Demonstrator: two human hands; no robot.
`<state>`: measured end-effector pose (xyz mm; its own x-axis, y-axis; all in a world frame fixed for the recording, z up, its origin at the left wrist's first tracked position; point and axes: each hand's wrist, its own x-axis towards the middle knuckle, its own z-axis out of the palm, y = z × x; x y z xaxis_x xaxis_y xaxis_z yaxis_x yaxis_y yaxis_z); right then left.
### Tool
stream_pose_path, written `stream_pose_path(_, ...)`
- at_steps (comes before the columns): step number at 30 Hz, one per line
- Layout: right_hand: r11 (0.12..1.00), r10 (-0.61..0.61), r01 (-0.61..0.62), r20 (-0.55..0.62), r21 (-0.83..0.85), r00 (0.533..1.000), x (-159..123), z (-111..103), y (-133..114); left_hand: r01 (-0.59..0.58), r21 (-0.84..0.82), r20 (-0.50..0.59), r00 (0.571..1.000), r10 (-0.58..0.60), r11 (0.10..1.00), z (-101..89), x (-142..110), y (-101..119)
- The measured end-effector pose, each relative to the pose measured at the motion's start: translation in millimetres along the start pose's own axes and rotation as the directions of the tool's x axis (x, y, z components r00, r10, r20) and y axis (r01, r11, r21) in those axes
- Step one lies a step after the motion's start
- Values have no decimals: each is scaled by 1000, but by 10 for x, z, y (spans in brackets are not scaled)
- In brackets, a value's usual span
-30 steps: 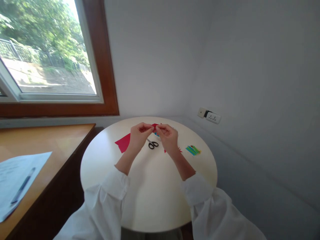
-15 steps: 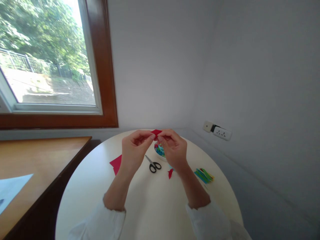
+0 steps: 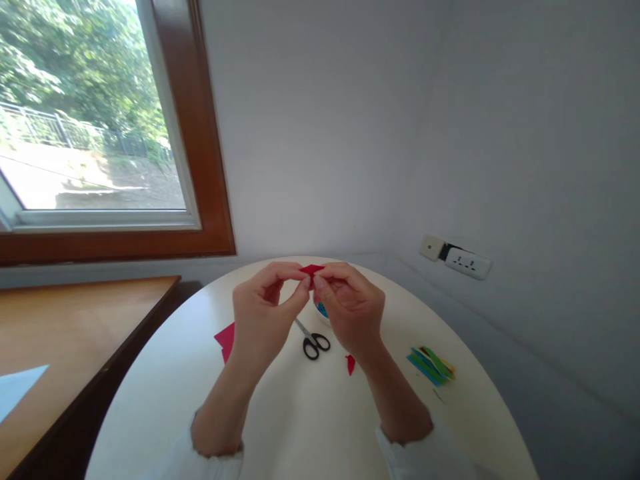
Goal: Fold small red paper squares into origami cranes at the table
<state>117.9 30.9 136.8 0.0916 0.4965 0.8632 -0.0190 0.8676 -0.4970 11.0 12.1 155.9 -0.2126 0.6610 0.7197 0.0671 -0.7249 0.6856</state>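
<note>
Both of my hands are raised over the round white table (image 3: 310,427), pinching a small red paper piece (image 3: 311,270) between them. My left hand (image 3: 263,317) grips its left end with thumb and forefinger. My right hand (image 3: 350,310) grips its right end the same way. Below the hands lie black-handled scissors (image 3: 314,341). A larger red paper sheet (image 3: 225,339) lies partly hidden behind my left wrist. A small red scrap (image 3: 351,363) rests by my right wrist.
Green, blue and yellow paper strips (image 3: 431,365) lie at the table's right. A small bowl with coloured bits (image 3: 321,310) peeks from behind my right hand. A wooden desk (image 3: 75,333) with a pale sheet (image 3: 17,390) adjoins on the left, under a window (image 3: 85,113). A wall socket (image 3: 457,257) is at right.
My view has tilted and closed in, so the hands look larger and nearer. Both hands stay pinched on the red paper piece, which is now more covered by the fingers.
</note>
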Motion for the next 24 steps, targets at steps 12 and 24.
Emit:
stream_pose_path(12, 998, 47, -47, -8, 52, 999, 32, -20, 10, 28, 23, -51, 998, -26, 999, 38, -1, -19)
stream_pose_path(24, 996, 71, -67, -70, 55, 995, 23, 12, -4, 26, 8, -65, 998, -26, 1000, 45, -1, 25)
